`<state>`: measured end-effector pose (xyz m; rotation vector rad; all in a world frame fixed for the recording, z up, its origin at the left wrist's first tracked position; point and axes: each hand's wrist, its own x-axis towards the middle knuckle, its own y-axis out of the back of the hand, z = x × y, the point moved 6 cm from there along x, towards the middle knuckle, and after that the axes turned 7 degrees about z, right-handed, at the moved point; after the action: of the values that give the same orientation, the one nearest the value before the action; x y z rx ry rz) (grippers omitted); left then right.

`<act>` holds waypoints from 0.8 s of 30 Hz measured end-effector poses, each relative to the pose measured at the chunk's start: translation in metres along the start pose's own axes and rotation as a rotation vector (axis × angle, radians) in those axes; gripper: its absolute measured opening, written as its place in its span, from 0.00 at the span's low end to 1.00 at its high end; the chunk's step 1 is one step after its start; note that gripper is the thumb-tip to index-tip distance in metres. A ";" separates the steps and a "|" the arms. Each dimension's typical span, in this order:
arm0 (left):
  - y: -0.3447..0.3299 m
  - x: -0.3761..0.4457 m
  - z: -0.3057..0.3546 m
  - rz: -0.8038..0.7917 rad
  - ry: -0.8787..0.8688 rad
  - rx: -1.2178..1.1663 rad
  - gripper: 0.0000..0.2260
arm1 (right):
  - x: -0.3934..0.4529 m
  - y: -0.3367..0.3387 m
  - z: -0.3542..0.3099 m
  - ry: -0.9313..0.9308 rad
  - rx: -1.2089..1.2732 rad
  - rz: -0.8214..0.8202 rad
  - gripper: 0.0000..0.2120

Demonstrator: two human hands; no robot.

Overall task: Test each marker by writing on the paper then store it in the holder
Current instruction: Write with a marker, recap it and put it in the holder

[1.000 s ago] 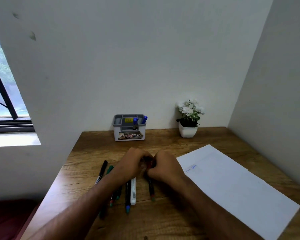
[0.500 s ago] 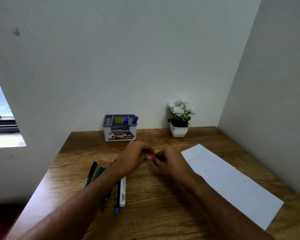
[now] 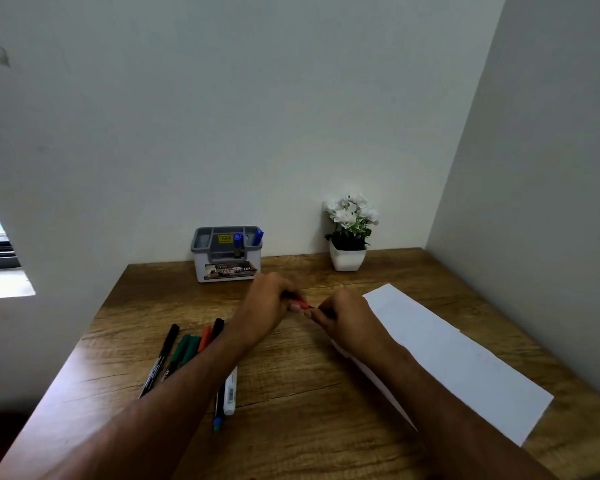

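Observation:
Above the middle of the wooden desk, my left hand (image 3: pixel 269 304) and my right hand (image 3: pixel 342 315) both grip a red marker (image 3: pixel 302 304); the left pinches its red cap end, the right its dark body. The white paper (image 3: pixel 458 355) lies to the right, partly under my right forearm. A grey and white holder (image 3: pixel 226 256) stands at the back by the wall with two blue markers (image 3: pixel 238 239) in it. Several loose markers lie at the left: a black one (image 3: pixel 160 360), green ones (image 3: pixel 184 349), an orange one (image 3: pixel 204 338), a white one (image 3: pixel 230 393).
A small white pot of white flowers (image 3: pixel 349 237) stands at the back, right of the holder. Walls close the desk at the back and right. The desk's left edge (image 3: pixel 94 327) drops off beside a window.
My hands have lifted the red marker off the desk and moved a little toward the holder. The camera has shifted, so the scene sits differently in the frame.

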<state>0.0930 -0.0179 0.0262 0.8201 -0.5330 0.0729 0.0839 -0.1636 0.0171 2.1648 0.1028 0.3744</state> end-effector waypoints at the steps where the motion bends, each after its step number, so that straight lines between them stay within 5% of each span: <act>1: 0.001 0.001 -0.002 0.011 0.013 0.008 0.07 | 0.001 0.001 0.005 -0.025 -0.012 0.004 0.18; 4: -0.001 0.005 -0.010 -0.019 0.083 0.058 0.07 | 0.003 0.008 0.021 -0.094 -0.017 0.020 0.20; 7: -0.017 0.006 -0.012 -0.214 0.131 0.161 0.12 | 0.002 0.017 0.029 -0.111 0.004 0.053 0.17; 11: -0.022 0.000 -0.013 -0.105 0.118 0.159 0.10 | -0.003 0.021 0.036 -0.128 0.158 0.121 0.10; 15: -0.021 -0.002 -0.009 -0.078 0.084 0.182 0.10 | -0.012 0.027 0.044 -0.217 0.533 0.128 0.18; 24: -0.026 -0.002 0.024 0.058 0.069 0.090 0.09 | -0.018 0.057 0.072 -0.287 1.360 0.215 0.15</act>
<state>0.0877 -0.0526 0.0210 0.8865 -0.4909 0.1788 0.0849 -0.2573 0.0197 3.5667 -0.0726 0.0689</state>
